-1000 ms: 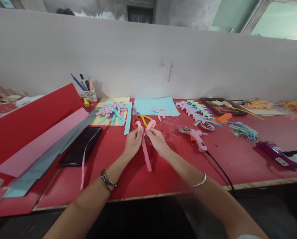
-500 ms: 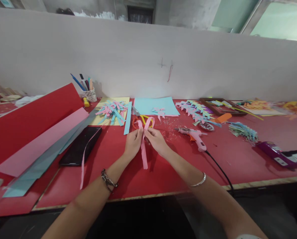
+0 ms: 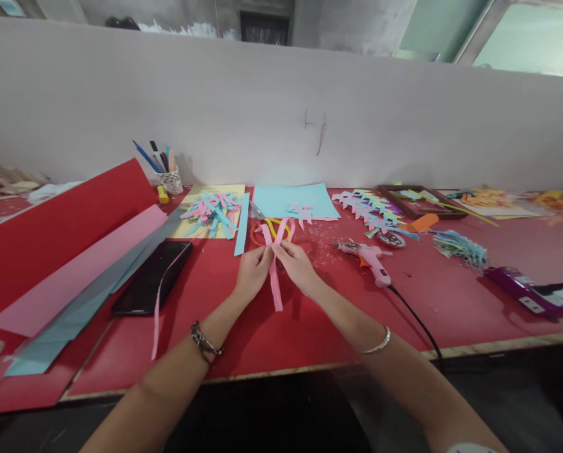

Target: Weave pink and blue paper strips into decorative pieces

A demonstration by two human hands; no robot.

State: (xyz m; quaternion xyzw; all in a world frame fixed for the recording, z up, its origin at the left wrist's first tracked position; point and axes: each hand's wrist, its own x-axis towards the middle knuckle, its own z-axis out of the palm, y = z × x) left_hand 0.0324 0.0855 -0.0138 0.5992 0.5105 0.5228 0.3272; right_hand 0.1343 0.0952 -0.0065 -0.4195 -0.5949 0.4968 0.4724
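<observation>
A pink paper strip (image 3: 275, 286) is looped and crossed between my hands, its loops standing above the fingers and one tail hanging below. My left hand (image 3: 253, 269) pinches it from the left, thumb up. From the right, my right hand (image 3: 296, 267) grips the same strip, fingertips close to the left ones. Exactly how the strip crosses at the fingertips is hidden. Just behind the hands lie scissors (image 3: 272, 225) with yellow and orange handles, partly covered by the loops. A light-blue strip (image 3: 242, 226) lies to their left.
Cut strips (image 3: 215, 207) are heaped on yellow paper. On the right are a pink glue gun (image 3: 373, 263) with its cord over the table edge, a folded paper chain (image 3: 368, 211) and a purple power strip (image 3: 529, 292). A black phone (image 3: 144, 283) and coloured sheets (image 3: 78, 270) occupy the left.
The strip's hanging tail has swung slightly right and up, and its loops have shifted a little. Both hands keep their pinch in nearly the same place.
</observation>
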